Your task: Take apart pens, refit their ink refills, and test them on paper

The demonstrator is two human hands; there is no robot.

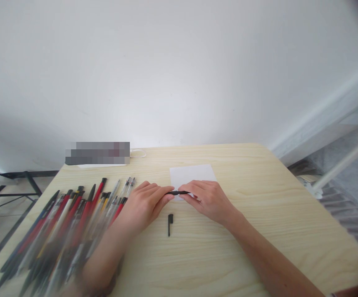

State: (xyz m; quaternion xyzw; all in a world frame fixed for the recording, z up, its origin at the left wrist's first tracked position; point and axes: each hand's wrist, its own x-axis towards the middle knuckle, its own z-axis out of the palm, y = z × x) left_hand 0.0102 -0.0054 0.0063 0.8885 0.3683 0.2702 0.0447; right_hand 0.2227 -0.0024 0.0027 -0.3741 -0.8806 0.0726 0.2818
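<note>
- Single head-worn view, looking forward and down across the table (243, 255)
- It faces the pale wall (179, 82), which fills roughly the upper half
- Left hand (146, 204) and right hand (208, 199) are near, just below the middle of the view

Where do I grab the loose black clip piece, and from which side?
Probably pinch the black clip piece by its wider far end, from above and the right: it lies on the table, its near end only a thin stem, with pens off to its left.

A pale wood-grain table (290, 222) bears many pens (81, 218), white paper (194, 171), a small black piece (169, 226) and a cable (140, 156)
</note>
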